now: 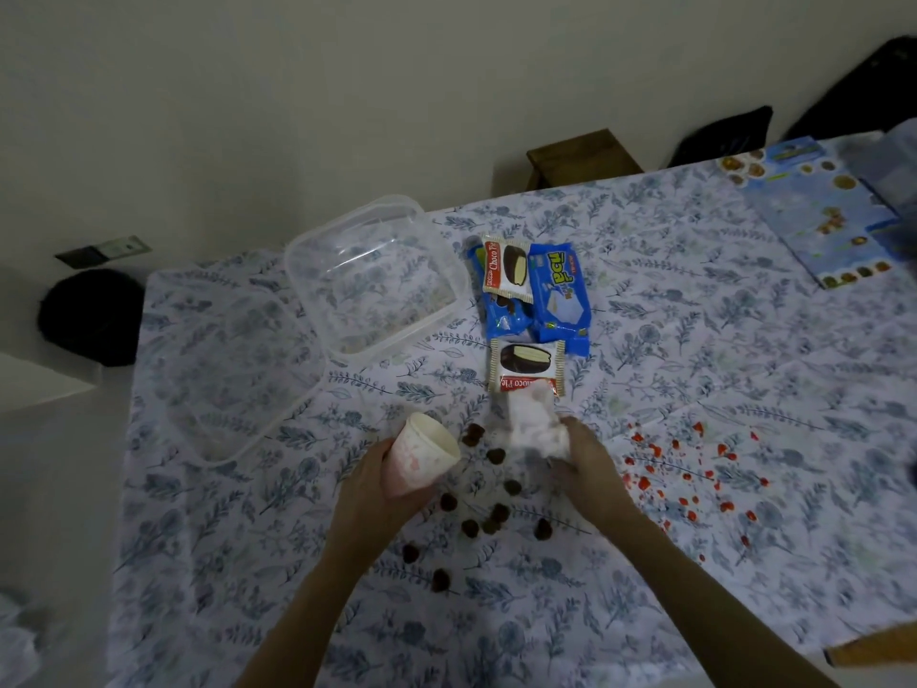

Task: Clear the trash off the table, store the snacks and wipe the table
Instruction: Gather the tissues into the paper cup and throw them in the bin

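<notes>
- While both hands are full, nothing looks binned yet. The left hand (384, 476) curls its fingers round the cup (426, 456), tilted, just above the table (248, 563).
- The right hand (588, 456) clutches a tissue (533, 424) wad with its fingers closed on it. It is blurred.
- Crumbs (496, 513) are scattered between and below the hands, with red spots (694, 469) to the right. My read: wiping not done.
- Snacks (536, 290) sit piled just beyond the tissue. Can't tell if the nearest pack touches it. None are stored.
- The container (392, 340) stands open left of the snacks, with nothing in it. The lid (233, 369) lies beside it, close to the left edge.
- Room: bare cloth on the near side and mid-right. The far edge runs along the wall, and a leaflet (823, 211) sits at the far right.
</notes>
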### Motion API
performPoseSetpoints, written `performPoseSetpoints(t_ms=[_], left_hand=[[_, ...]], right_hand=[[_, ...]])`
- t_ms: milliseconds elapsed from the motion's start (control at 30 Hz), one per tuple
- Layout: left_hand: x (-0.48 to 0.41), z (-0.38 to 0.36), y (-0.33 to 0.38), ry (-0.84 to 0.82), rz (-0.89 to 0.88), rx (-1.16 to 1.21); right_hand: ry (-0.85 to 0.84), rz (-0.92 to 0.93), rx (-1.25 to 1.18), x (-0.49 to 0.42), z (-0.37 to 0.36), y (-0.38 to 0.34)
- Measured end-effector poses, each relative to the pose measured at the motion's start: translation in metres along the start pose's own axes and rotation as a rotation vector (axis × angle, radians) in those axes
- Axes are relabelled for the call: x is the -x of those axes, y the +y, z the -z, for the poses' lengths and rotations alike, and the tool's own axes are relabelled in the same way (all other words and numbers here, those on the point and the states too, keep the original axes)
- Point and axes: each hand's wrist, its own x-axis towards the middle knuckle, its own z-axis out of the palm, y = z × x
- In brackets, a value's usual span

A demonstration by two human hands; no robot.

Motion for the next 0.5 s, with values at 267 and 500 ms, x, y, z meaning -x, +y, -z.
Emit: performPoseSetpoints(t_ms=[267, 500], left_hand=[[0.001, -0.002, -0.003, 0.022, 0.009, 0.050], [-0.001, -0.004, -0.005, 0.022, 0.024, 0.017]], right_hand=[[0.043, -0.070, -0.028, -0.003, 0.011, -0.002], [0.052, 0.052, 0.675, 0.016, -0.004, 0.003]])
